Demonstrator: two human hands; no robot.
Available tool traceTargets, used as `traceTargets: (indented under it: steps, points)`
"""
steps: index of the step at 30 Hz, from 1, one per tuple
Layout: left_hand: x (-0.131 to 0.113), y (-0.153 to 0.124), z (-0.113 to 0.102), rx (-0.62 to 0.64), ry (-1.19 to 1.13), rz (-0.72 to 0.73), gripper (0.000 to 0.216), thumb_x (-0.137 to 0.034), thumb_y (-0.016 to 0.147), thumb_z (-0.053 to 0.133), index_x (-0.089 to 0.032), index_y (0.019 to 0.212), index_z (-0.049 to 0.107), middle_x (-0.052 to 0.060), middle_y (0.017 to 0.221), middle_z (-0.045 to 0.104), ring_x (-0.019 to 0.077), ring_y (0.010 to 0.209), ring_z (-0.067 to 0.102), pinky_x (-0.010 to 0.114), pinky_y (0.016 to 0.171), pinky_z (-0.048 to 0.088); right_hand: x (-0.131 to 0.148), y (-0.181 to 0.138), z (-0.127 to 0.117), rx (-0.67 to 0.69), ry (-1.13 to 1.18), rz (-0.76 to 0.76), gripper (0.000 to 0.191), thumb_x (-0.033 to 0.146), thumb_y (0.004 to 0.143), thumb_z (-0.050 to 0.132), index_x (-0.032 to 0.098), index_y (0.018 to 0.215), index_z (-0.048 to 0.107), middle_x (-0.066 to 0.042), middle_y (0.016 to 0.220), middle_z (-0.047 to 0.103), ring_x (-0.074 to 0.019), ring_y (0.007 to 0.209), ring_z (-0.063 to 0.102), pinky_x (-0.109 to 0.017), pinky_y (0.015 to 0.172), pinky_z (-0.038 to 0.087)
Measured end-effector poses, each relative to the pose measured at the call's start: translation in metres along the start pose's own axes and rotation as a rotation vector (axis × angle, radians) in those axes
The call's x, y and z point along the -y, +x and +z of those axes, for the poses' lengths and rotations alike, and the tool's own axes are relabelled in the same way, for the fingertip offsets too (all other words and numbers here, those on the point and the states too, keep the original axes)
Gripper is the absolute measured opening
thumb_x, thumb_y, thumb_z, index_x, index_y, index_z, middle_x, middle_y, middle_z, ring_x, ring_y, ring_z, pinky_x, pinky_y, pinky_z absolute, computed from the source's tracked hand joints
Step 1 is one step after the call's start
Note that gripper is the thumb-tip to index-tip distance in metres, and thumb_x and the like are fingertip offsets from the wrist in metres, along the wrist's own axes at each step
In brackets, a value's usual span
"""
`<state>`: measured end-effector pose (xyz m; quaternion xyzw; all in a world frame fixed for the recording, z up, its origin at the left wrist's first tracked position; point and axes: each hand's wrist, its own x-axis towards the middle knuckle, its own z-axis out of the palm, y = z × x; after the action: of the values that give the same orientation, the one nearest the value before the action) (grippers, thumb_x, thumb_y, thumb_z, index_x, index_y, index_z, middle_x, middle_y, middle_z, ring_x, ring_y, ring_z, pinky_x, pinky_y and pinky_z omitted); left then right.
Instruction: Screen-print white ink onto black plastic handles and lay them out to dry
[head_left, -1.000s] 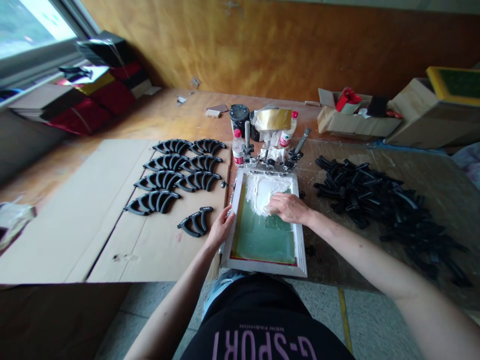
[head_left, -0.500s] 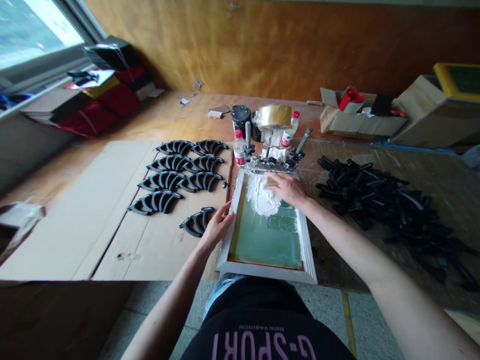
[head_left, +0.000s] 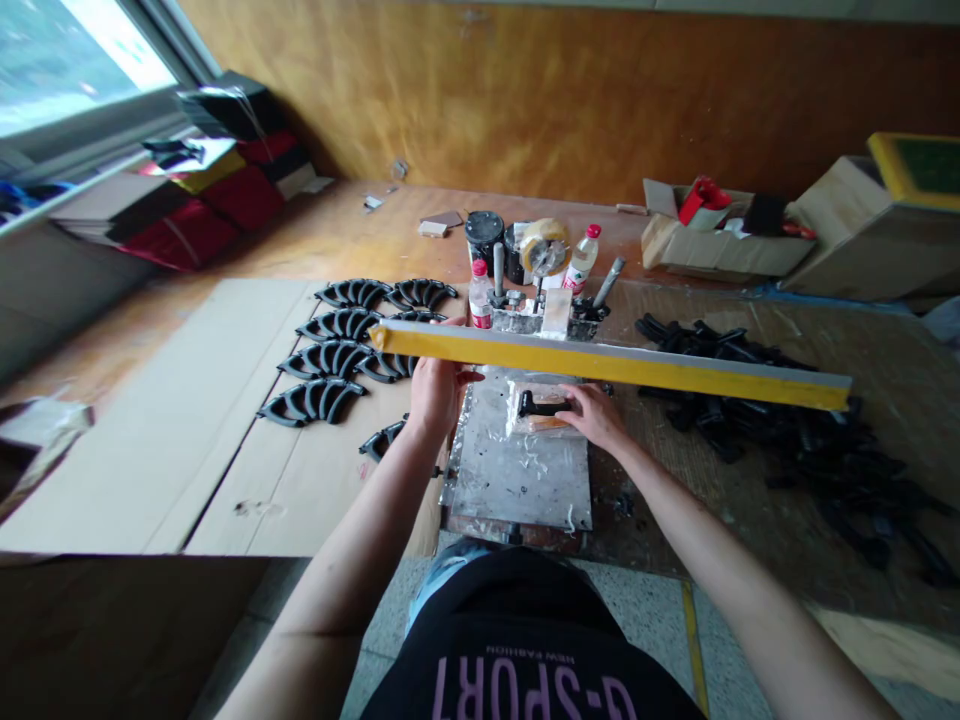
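A hinged printing screen frame (head_left: 615, 366) is swung up and shows edge-on as a long yellow and grey bar. My left hand (head_left: 435, 388) is closed on its left side and holds it raised. Beneath it lies a metal base plate (head_left: 517, 470) smeared with white ink. My right hand (head_left: 596, 412) rests at a black curved plastic part (head_left: 541, 405) lying on the plate, fingers closed on its right end.
Rows of black curved parts (head_left: 337, 360) lie on cardboard (head_left: 225, 440) to the left. A loose pile of the same parts (head_left: 787, 420) lies to the right. Bottles (head_left: 478, 293), a tape roll (head_left: 544, 245) and cans stand behind the plate. Boxes (head_left: 720, 245) sit at the back right.
My right hand left the white ink on the screen. The left hand swung the frame up from flat, baring the plate, and the right hand moved down onto the black part.
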<state>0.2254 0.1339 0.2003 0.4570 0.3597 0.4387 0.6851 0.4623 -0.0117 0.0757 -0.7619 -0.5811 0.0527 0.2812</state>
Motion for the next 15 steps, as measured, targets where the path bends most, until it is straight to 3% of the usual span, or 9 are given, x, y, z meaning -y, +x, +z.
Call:
traceTargets:
  steps: [2, 5, 7, 9, 11, 12, 15]
  points:
    - [0.024, -0.018, 0.000, -0.023, -0.014, -0.093, 0.046, -0.058, 0.084, 0.055, -0.020, 0.110, 0.058, 0.003, 0.082, 0.068, 0.0124, 0.066, 0.063, 0.021, 0.053, 0.049, 0.021, -0.009, 0.014, 0.060, -0.049, -0.070, 0.031, 0.022, 0.078, 0.075, 0.020, 0.109, 0.070, -0.008, 0.099, 0.070, -0.0260, 0.100, 0.061, -0.045, 0.093, 0.050]
    - [0.069, -0.058, -0.004, 0.127, 0.049, -0.466, 0.056, -0.064, 0.082, 0.056, -0.018, 0.113, 0.057, 0.009, 0.092, 0.072, 0.0173, 0.070, 0.068, 0.025, 0.052, 0.051, 0.059, -0.022, 0.022, 0.005, -0.054, -0.083, 0.013, 0.025, 0.086, 0.067, 0.020, 0.097, 0.073, -0.009, 0.091, 0.066, -0.0262, 0.096, 0.058, -0.044, 0.089, 0.049]
    - [0.094, -0.080, -0.009, 0.142, 0.052, -0.631, 0.055, -0.064, 0.082, 0.056, -0.016, 0.110, 0.058, 0.012, 0.098, 0.072, 0.0209, 0.076, 0.070, 0.028, 0.053, 0.053, 0.082, -0.031, 0.026, 0.034, 0.006, -0.229, 0.016, 0.026, 0.089, 0.063, 0.021, 0.102, 0.072, -0.008, 0.089, 0.065, -0.0241, 0.095, 0.057, -0.041, 0.088, 0.049]
    - [0.107, -0.090, -0.022, 0.063, 0.040, -0.649, 0.049, -0.060, 0.082, 0.058, -0.016, 0.102, 0.058, 0.012, 0.095, 0.072, 0.0210, 0.075, 0.071, 0.027, 0.053, 0.053, 0.085, -0.035, 0.026, 0.134, 0.071, -0.412, 0.021, 0.025, 0.092, 0.059, 0.023, 0.110, 0.070, -0.006, 0.093, 0.066, -0.0215, 0.096, 0.058, -0.038, 0.091, 0.048]
    - [0.111, -0.088, -0.050, -0.037, 0.079, -0.596, 0.044, -0.057, 0.084, 0.056, -0.015, 0.094, 0.059, 0.010, 0.087, 0.073, 0.0199, 0.068, 0.070, 0.025, 0.051, 0.050, 0.062, -0.031, 0.018, 0.195, 0.051, -0.410, 0.024, 0.022, 0.095, 0.053, 0.023, 0.113, 0.068, -0.005, 0.100, 0.068, -0.0203, 0.099, 0.059, -0.036, 0.094, 0.048]
    - [0.111, -0.084, -0.071, -0.087, 0.117, -0.568, 0.043, -0.057, 0.085, 0.053, -0.015, 0.092, 0.060, 0.010, 0.084, 0.073, 0.0195, 0.066, 0.070, 0.025, 0.050, 0.050, 0.040, -0.027, 0.010, 0.185, -0.008, -0.305, 0.026, 0.020, 0.095, 0.050, 0.022, 0.113, 0.069, -0.006, 0.103, 0.069, -0.0210, 0.101, 0.060, -0.037, 0.095, 0.047]
    - [0.113, -0.069, -0.151, -0.356, 0.285, -0.546, 0.050, -0.055, 0.091, 0.038, -0.012, 0.081, 0.062, 0.009, 0.071, 0.071, 0.0172, 0.055, 0.065, 0.026, 0.048, 0.048, -0.041, -0.010, -0.026, 0.082, -0.340, 0.211, 0.032, 0.014, 0.090, 0.047, 0.017, 0.111, 0.070, -0.014, 0.109, 0.069, -0.0280, 0.107, 0.059, -0.044, 0.098, 0.044]
